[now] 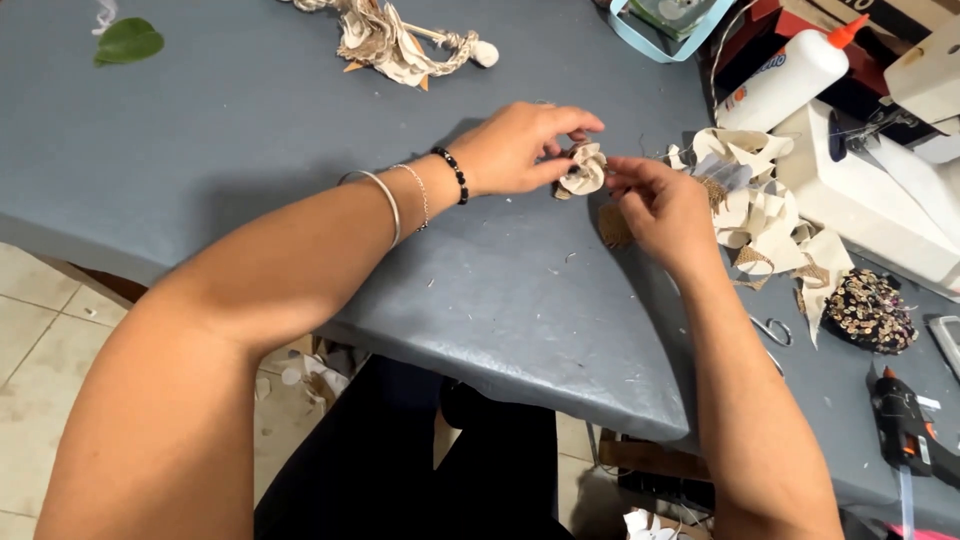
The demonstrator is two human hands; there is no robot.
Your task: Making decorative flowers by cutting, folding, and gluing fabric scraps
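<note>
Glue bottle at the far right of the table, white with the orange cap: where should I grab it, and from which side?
Probably around the white body of the glue bottle, at mid-length, coming from above. It lies tilted on the dark boxes, orange cap pointing up and right, so its broad side faces up. Both hands are on the paper flower.

The paper flower [583,170] looks matt and creased; the counter [250,130] wears a smooth grey covering; the glue bottle [785,80] is glossy white plastic.

Even indoor light, soft shadows beneath both forearms, slight blur.
</note>
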